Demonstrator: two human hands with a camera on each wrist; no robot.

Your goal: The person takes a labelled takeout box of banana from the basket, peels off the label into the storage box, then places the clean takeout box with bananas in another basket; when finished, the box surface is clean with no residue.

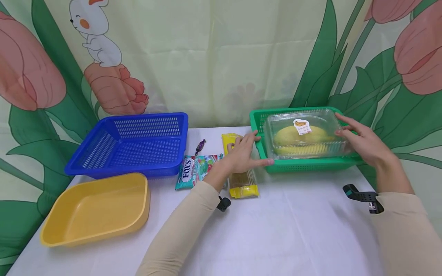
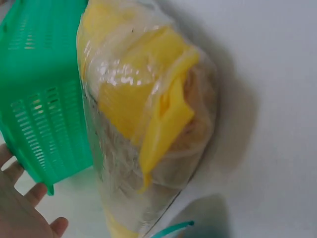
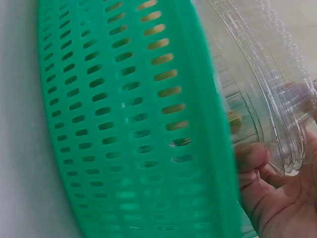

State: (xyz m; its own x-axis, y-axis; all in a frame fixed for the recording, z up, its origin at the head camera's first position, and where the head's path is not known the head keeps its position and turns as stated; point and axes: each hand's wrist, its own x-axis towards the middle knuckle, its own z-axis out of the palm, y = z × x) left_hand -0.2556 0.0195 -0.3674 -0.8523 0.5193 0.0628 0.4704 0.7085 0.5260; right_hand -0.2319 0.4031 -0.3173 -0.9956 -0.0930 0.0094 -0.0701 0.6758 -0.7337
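Container (image 1: 304,145) in green basket (image 1: 310,164): my right hand (image 1: 371,145) pinches its edge, left hand (image 1: 242,155) spread at the rim; I'd keep it level.

The clear ridged plastic box (image 1: 304,147) over there looks closed, yellow fruit (image 1: 286,136) showing through beneath a white banana-print sticker (image 1: 302,126). It sits in the slotted green basket (image 1: 293,165), its top above the rim, its right end pinched by the right hand (image 1: 367,143). The basket stands on the counter (image 1: 276,230), its left rim against the left hand's (image 1: 241,153) fingers.
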